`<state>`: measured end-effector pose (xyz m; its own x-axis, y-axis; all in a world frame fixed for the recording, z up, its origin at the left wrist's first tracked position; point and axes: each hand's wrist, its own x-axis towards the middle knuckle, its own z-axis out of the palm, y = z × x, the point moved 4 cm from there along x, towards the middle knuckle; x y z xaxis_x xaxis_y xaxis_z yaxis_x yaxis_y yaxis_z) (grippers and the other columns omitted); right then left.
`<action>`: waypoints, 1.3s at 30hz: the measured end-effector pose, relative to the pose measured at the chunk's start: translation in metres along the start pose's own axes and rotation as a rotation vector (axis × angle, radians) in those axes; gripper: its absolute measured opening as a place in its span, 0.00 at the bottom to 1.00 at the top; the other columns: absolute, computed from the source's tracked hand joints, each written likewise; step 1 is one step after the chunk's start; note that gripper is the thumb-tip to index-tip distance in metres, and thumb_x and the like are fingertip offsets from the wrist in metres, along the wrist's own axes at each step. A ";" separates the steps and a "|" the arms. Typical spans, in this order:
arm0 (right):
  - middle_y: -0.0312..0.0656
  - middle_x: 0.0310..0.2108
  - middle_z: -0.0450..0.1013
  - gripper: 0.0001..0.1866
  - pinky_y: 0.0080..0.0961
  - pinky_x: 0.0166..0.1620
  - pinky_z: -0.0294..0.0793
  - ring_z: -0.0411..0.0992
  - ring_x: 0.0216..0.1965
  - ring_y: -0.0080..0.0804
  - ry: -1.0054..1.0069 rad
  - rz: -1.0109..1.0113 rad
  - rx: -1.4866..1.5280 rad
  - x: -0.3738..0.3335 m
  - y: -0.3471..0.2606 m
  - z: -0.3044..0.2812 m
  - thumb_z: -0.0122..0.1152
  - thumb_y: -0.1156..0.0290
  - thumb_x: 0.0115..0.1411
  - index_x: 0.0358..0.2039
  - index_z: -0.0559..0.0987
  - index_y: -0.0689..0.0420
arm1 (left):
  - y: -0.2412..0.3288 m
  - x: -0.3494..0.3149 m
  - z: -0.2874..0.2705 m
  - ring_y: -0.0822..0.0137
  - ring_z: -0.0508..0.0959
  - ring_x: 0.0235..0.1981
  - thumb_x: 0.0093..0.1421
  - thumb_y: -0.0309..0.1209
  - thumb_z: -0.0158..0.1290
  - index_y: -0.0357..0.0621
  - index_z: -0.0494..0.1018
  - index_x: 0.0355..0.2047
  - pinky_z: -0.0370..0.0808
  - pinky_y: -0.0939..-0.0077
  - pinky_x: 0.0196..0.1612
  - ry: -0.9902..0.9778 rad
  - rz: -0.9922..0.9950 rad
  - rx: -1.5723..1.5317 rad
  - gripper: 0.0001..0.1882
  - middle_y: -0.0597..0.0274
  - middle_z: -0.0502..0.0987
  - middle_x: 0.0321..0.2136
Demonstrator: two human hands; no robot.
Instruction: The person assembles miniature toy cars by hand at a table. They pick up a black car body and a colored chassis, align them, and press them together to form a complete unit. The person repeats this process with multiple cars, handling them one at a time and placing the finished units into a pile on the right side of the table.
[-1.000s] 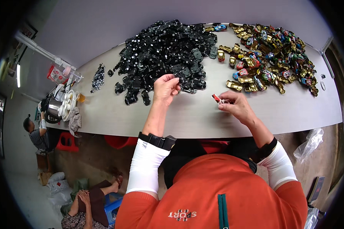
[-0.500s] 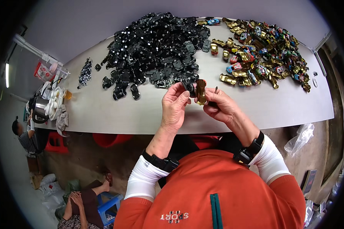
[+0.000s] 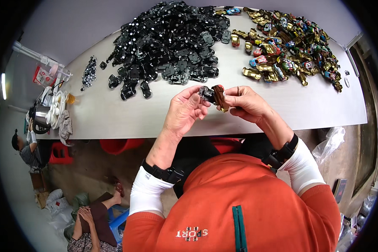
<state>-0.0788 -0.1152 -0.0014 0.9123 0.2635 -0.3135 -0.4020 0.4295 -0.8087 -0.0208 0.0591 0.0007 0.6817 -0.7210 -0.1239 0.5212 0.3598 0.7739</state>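
Above the near part of the table, my left hand (image 3: 181, 110) pinches a black toy car chassis (image 3: 206, 95) between thumb and fingers. Close beside it, my right hand (image 3: 248, 105) is closed on a gold toy car body (image 3: 219, 99), whose hollow brown-gold inside shows in part. The two pieces meet or overlap at their edges; whether they are joined I cannot tell. A thin dark tip sticks up by the right fingers, too small to name. Beyond my hands rises a large heap of black chassis (image 3: 164, 46), and to its right spreads a pile of gold and coloured car bodies (image 3: 290, 50).
Small shiny parts (image 3: 89, 72) lie at the table's left. A metal kettle (image 3: 42, 117), white dishes and a cloth (image 3: 65, 128) crowd the left corner. Red stools (image 3: 61, 153) stand below. Another person sits lower left; one more is farther off. A plastic bag (image 3: 329, 145) hangs at right.
The gold body has tilted in my right hand and come up against the chassis. My left wrist has swung outward a little. The whole view has shifted slightly.
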 end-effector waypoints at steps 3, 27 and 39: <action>0.42 0.28 0.76 0.14 0.10 0.18 0.54 0.64 0.20 0.13 -0.098 0.029 0.236 0.004 0.001 0.006 0.64 0.68 0.54 0.39 0.77 0.62 | 0.006 -0.006 0.009 0.75 0.74 0.26 0.51 0.19 0.58 0.37 0.69 0.51 0.70 0.86 0.24 0.012 0.185 0.034 0.25 0.60 0.74 0.31; 0.39 0.32 0.76 0.16 0.19 0.38 0.74 0.72 0.33 0.21 0.327 -0.476 -0.288 -0.022 -0.027 0.018 0.68 0.78 0.47 0.37 0.78 0.65 | 0.002 0.013 0.015 0.68 0.77 0.34 0.56 0.26 0.57 0.34 0.69 0.47 0.78 0.75 0.33 -0.013 0.384 0.115 0.19 0.53 0.75 0.38; 0.37 0.28 0.76 0.15 0.18 0.35 0.73 0.72 0.31 0.19 0.400 -0.532 -0.564 -0.024 -0.030 0.021 0.70 0.76 0.44 0.35 0.78 0.64 | 0.002 0.013 0.026 0.70 0.76 0.34 0.54 0.21 0.57 0.32 0.69 0.46 0.78 0.76 0.35 -0.005 0.381 0.179 0.19 0.56 0.76 0.37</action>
<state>-0.0906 -0.1158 0.0409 0.9693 -0.2195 0.1103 0.0877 -0.1104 -0.9900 -0.0249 0.0348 0.0168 0.8056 -0.5596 0.1944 0.1349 0.4929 0.8596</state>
